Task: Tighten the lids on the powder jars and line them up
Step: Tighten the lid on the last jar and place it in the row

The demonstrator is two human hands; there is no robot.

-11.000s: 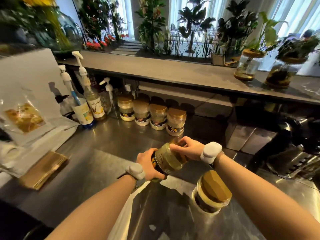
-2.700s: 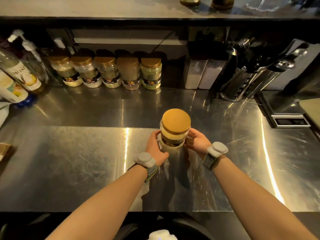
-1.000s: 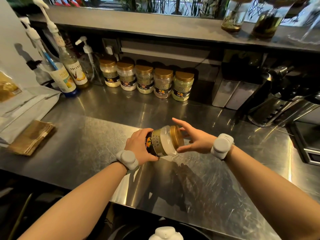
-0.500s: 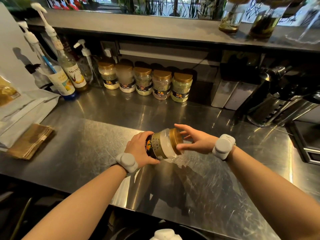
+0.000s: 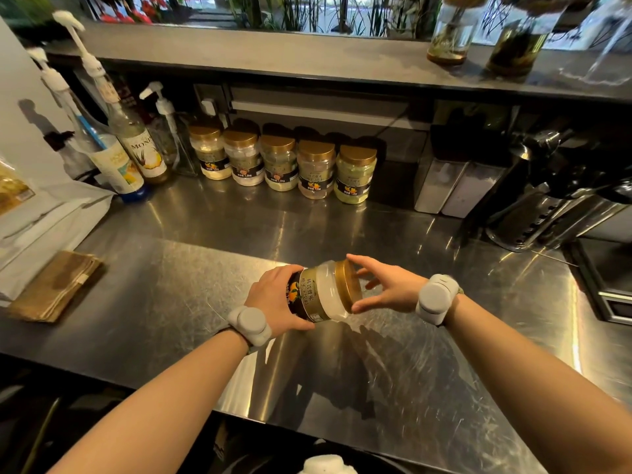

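I hold a clear powder jar (image 5: pixel 323 291) tipped on its side above the steel counter (image 5: pixel 191 278), its gold lid (image 5: pixel 348 284) pointing right. My left hand (image 5: pixel 278 299) wraps the labelled bottom half of the jar. My right hand (image 5: pixel 384 285) sits at the lid, with a fingertip on its upper rim and the thumb at its lower rim. Several gold-lidded powder jars (image 5: pixel 283 162) stand side by side in a row against the back wall; the rightmost holds greenish powder (image 5: pixel 355 172).
Pump syrup bottles (image 5: pixel 136 145) stand left of the row. White bags (image 5: pixel 41 213) and a brown folded cloth (image 5: pixel 56 285) lie at far left. Two square canisters (image 5: pixel 451 186) and a metal machine (image 5: pixel 561 206) occupy the back right. A shelf above holds glass jars with plants (image 5: pixel 451 29).
Over the last second the jar stayed on its side in my left hand while my right hand shifted its fingers around the lid. Earlier it stood upright between both hands.
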